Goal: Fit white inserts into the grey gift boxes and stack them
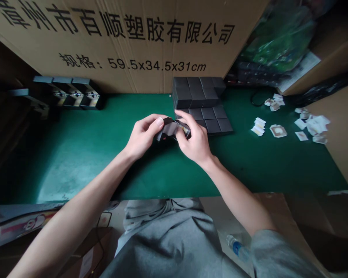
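Between my two hands, above the middle of the green table, is a small black box point(169, 129) whose lid looks raised. My left hand point(146, 133) grips its left part, thumb on top. My right hand point(193, 139) closes round the right part, with the thumb at the opening and the index finger stretched along the far side. Something pale and yellowish shows inside; I cannot make out what it is. Just behind my right hand stands a stack of closed black boxes point(195, 92).
Open black boxes point(78, 92) stand in a row at the back left. A large cardboard carton point(145, 46) forms the back wall. Folded white paper pieces point(316, 125) lie on the right of the green table point(84, 154). A plastic bottle point(236, 247) lies below.
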A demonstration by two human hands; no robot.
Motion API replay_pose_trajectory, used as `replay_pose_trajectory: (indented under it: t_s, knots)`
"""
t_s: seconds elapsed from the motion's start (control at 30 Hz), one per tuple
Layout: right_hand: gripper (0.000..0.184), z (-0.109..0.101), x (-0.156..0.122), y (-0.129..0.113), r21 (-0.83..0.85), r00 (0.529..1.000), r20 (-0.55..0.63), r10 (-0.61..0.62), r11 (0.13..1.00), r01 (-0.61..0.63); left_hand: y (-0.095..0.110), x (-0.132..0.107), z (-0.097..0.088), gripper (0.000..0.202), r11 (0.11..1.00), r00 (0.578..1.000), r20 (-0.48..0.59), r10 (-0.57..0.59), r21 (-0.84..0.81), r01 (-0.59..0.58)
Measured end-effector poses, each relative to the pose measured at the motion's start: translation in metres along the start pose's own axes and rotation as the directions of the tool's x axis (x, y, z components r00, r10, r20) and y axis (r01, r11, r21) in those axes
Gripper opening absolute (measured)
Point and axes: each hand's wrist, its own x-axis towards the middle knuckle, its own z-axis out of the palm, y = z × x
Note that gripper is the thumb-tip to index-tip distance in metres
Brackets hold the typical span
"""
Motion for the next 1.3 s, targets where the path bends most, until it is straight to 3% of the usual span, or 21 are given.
replay_pose_trajectory:
  t_s: [1.3]
  knots:
    - [0.051, -0.0027, -0.0018, -0.0036, -0.059, 0.999, 0.03, 0.023, 0.998, -0.021, -0.0043, -0.0011, -0.0031, 0.055, 0.997, 1.0, -0.001, -0.028, 0.069, 0.028]
